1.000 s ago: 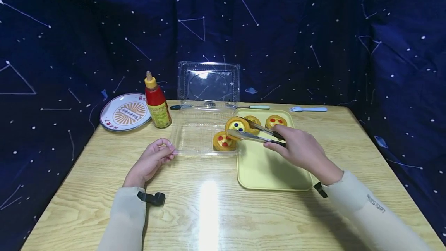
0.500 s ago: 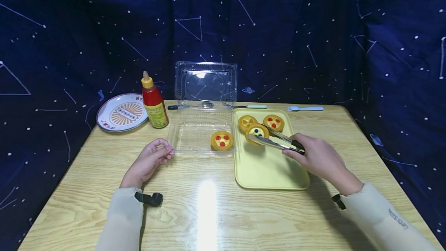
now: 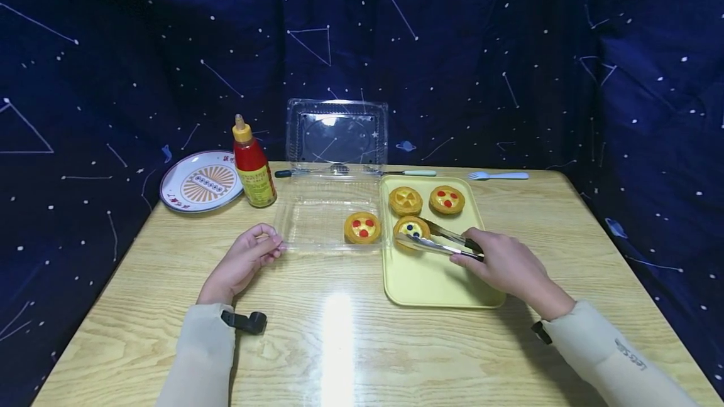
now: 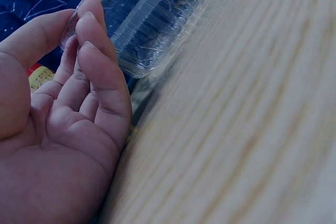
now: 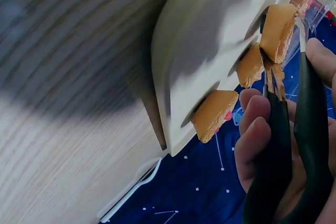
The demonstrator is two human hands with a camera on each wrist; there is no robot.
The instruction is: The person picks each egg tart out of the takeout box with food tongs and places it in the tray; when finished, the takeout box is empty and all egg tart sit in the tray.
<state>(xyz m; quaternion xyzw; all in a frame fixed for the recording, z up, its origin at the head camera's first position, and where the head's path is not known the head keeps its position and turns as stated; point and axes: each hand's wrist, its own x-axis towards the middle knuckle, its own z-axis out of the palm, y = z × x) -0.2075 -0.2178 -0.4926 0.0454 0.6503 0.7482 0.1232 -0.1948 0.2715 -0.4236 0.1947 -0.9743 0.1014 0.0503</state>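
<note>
My right hand (image 3: 506, 265) grips a pair of tongs (image 5: 273, 145) with black handles. Between the tongs' tips is an egg tart with blue dots (image 3: 411, 230), low over the yellow tray (image 3: 435, 287) near its left edge. Behind it on that tray lie a plain-topped tart (image 3: 405, 200) and a tart with red dots (image 3: 447, 199). My left hand (image 3: 246, 262) pinches the near left corner of a clear plastic clamshell box (image 3: 311, 225), whose lid stands up at the back. Another red-dotted tart (image 3: 362, 228) sits in the box's right side. In the left wrist view, thumb and fingertips meet on the box's rim (image 4: 68, 30).
A sauce bottle (image 3: 256, 174) with a yellow cap stands left of the box, beside a patterned plate (image 3: 195, 190). A light blue fork (image 3: 500, 176) lies at the back right. Utensils with dark (image 3: 284, 174) and pale green handles (image 3: 418, 173) lie along the back.
My right hand has carried the blue-dotted tart in the tongs from over the box's right edge rightward, then down toward the tray. My left hand has stayed at the box's corner.
</note>
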